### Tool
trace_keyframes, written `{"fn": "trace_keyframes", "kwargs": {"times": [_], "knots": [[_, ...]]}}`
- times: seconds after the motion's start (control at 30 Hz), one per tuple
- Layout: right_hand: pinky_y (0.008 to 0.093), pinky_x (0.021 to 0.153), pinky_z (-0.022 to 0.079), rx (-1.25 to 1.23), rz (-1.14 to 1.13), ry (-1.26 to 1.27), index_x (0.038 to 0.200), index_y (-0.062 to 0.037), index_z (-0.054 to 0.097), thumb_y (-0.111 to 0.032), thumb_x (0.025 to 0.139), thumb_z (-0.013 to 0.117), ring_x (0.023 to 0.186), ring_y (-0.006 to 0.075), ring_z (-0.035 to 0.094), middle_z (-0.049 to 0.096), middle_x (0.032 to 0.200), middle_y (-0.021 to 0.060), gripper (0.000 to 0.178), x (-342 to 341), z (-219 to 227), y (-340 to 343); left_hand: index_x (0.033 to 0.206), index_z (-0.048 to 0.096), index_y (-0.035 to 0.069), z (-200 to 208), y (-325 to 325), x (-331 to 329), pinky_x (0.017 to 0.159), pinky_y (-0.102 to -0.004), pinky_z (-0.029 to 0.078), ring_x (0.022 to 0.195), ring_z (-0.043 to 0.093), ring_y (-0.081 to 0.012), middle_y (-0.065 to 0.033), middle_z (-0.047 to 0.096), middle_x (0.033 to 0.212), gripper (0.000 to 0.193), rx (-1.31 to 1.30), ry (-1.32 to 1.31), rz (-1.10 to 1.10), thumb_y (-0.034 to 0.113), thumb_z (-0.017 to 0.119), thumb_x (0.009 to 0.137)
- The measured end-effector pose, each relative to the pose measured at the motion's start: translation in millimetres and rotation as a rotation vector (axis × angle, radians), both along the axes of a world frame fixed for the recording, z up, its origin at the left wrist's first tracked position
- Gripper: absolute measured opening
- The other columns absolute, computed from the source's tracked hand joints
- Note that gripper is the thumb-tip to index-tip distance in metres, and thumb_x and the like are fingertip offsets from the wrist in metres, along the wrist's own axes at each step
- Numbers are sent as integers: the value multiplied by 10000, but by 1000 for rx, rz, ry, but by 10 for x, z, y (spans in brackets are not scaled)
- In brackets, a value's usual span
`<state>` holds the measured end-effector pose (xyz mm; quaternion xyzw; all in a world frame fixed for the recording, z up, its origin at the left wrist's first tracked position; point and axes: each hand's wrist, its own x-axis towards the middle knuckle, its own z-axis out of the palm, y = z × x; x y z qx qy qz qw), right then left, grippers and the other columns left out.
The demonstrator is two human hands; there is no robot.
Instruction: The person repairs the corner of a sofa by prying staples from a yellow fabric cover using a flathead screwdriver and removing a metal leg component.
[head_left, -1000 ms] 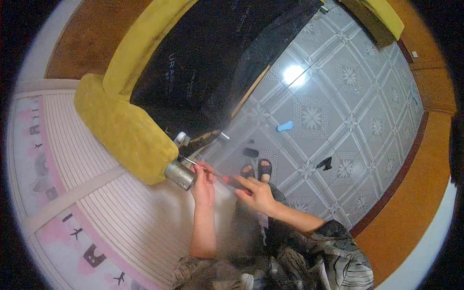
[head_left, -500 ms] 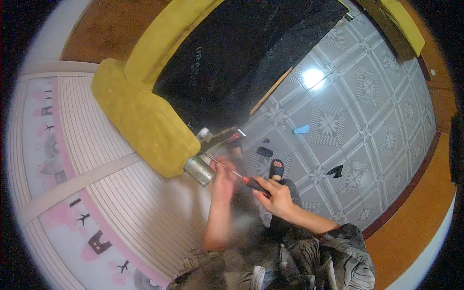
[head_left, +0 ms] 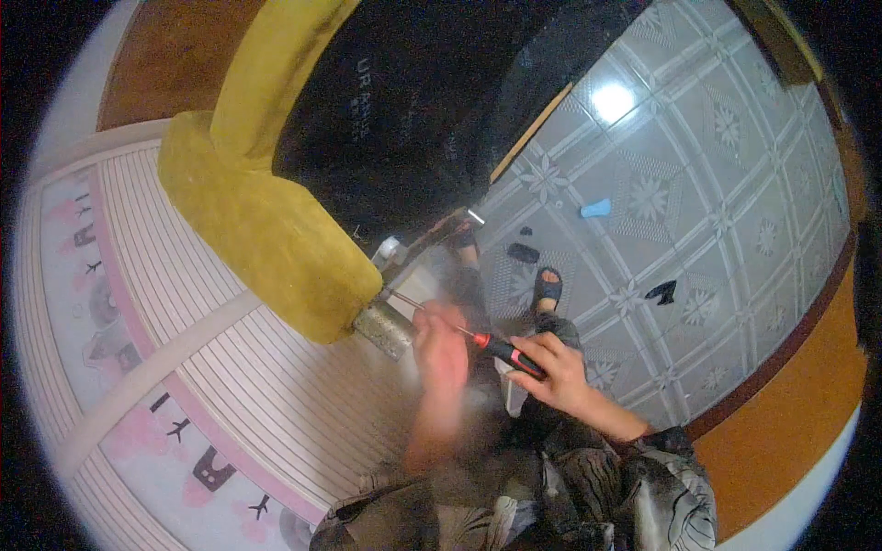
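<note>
My right hand point(head_left: 553, 369) is closed round the black and red handle of a screwdriver point(head_left: 503, 349). The thin shaft runs up and left to the end of a yellow upholstered piece of furniture point(head_left: 257, 230), near its silver metal leg point(head_left: 384, 332). My left hand point(head_left: 443, 347) is at the shaft, beside that leg. It is smeared, and its finger positions do not show clearly. A small whitish knob-like part point(head_left: 390, 248) sticks out above the shaft. The screwdriver's tip is hard to make out against the yellow cover.
Black cloth point(head_left: 395, 110) covers the furniture's underside, edged by a wooden strip point(head_left: 533, 130). A bed with a striped cover point(head_left: 276, 386) lies to the left. On the tiled floor point(head_left: 717, 285) are a light blue object point(head_left: 595, 208) and a black piece point(head_left: 661, 292). A person's slippered foot point(head_left: 548, 286) is there too.
The view has shifted slightly, so the furniture and floor sit differently in it. Both hands stay at the screwdriver, its shaft still running to the same spot by the metal leg.
</note>
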<state>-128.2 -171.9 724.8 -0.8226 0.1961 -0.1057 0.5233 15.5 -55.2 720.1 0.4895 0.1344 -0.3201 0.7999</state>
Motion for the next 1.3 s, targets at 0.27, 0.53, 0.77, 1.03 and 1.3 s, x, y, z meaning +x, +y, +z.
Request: {"fn": "trace_keyframes", "kwargs": {"times": [0.27, 0.53, 0.77, 1.03, 1.3], "knots": [[226, 340, 290, 1870, -106, 480, 1065, -21, 570, -302, 837, 594, 384, 116, 406, 531, 673, 81, 362, 76, -282, -6, 976, 470, 118, -12, 115, 91, 724, -275, 312, 768, 386, -115, 25, 408, 794, 165, 237, 8, -112, 210, 565, 877], [232, 377, 354, 1309, -133, 252, 1130, -29, 538, -304, 814, 631, 437, 110, 446, 528, 696, 45, 429, 48, 161, -30, 992, 455, 103, -210, 364, 93, 769, -279, 316, 818, 399, -122, 24, 421, 850, 189, 424, -181, -217, 172, 577, 865], [281, 439, 401, 23, -133, -128, 967, -51, 604, -254, 746, 690, 487, 156, 500, 538, 652, 22, 312, 181, -332, -34, 1056, 448, 96, -376, 409, 202, 787, -298, 337, 848, 419, -141, 2, 439, 875, 273, 908, -744, -588, 182, 605, 850], [190, 319, 228, 2066, -111, 451, 961, 25, 600, -301, 896, 521, 344, 60, 351, 562, 621, 88, 342, 109, -419, 139, 1077, 453, 112, -175, 348, 118, 753, -322, 384, 835, 474, -175, -23, 504, 887, 309, 165, -133, -129, 153, 632, 829], [321, 440, 412, -160, -56, -41, 1012, -63, 559, -320, 738, 669, 491, 213, 509, 469, 666, 51, 391, 261, -605, 300, 991, 454, 68, -154, 224, 158, 719, -348, 430, 800, 512, -187, -38, 495, 920, 228, 382, -297, -119, 184, 598, 857]]}}
